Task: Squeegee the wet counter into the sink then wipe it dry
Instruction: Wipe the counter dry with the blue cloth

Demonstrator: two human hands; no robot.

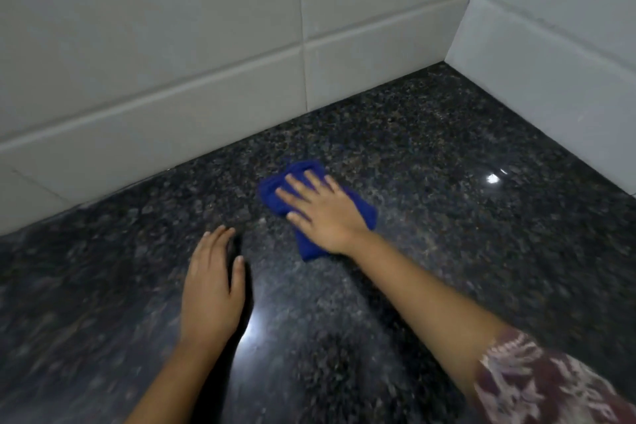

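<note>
Blue cloth (311,203); black-grey speckled counter (430,217); white tiles (172,62); maroon-white patterned sleeve (537,385).

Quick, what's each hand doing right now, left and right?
Left hand: open, flat on the counter, holding nothing.
Right hand: open, fingers spread, pressing the blue cloth flat on the counter.

A right hand (323,210) lies flat, fingers spread, on a crumpled dark blue cloth (311,196) pressed against a glossy speckled black granite counter (447,217). The left hand (211,286) rests palm-down on the stone nearby, empty. White rectangular wall tiles (155,62) meet the counter in a corner. A patterned maroon sleeve (537,385) covers the right upper arm.
</note>
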